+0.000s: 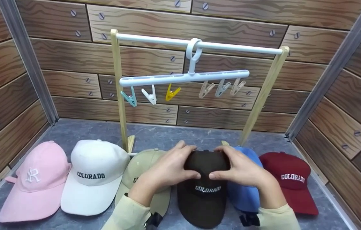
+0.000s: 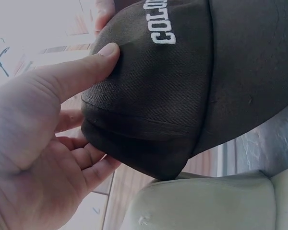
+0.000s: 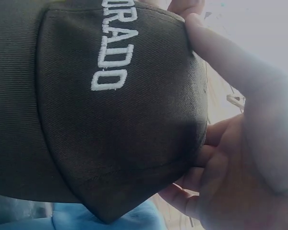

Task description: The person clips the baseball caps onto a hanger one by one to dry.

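Observation:
Both hands grip a dark brown baseball cap (image 1: 204,204) with COLORADO in white letters, its brim pointing toward me. My left hand (image 1: 170,166) has its thumb on the front of the crown and its fingers behind, as the left wrist view also shows. On the other side my right hand (image 1: 242,167) holds the crown the same way, thumb in front. Behind the left wrist lies a khaki cap (image 1: 146,159), partly covered by the arm. A blue cap (image 1: 242,198) is partly hidden behind the right hand.
Pink (image 1: 33,198) and white (image 1: 92,198) caps lie at left, a dark red cap (image 1: 290,185) at right. Behind them a wooden-legged rack (image 1: 154,39) carries a white hanger (image 1: 167,79) with several clips, including a yellow clip (image 1: 172,93). Wood-patterned walls (image 1: 231,19) enclose the grey tabletop (image 1: 84,127).

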`<state>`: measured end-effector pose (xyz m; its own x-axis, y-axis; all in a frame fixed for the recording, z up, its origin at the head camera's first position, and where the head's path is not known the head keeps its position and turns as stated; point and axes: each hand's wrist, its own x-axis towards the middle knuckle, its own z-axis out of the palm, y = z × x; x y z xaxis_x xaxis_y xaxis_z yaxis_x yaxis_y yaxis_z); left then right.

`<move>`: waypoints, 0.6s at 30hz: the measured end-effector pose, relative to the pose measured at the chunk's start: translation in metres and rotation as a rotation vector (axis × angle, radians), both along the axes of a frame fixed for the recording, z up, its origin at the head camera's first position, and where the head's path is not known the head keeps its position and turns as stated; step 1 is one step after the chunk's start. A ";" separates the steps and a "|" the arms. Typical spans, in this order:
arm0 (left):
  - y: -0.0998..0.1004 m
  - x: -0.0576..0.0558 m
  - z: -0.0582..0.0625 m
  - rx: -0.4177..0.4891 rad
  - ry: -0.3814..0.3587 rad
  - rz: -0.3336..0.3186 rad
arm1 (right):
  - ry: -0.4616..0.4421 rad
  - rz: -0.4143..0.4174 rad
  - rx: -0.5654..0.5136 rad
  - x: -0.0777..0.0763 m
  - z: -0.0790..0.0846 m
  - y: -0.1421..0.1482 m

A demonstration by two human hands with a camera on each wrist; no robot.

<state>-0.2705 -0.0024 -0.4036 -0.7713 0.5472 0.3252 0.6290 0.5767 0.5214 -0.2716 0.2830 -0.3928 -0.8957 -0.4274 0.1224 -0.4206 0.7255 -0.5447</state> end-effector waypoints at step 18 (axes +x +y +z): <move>0.002 0.001 0.001 0.087 -0.032 0.027 | 0.052 -0.009 -0.003 0.005 0.008 -0.003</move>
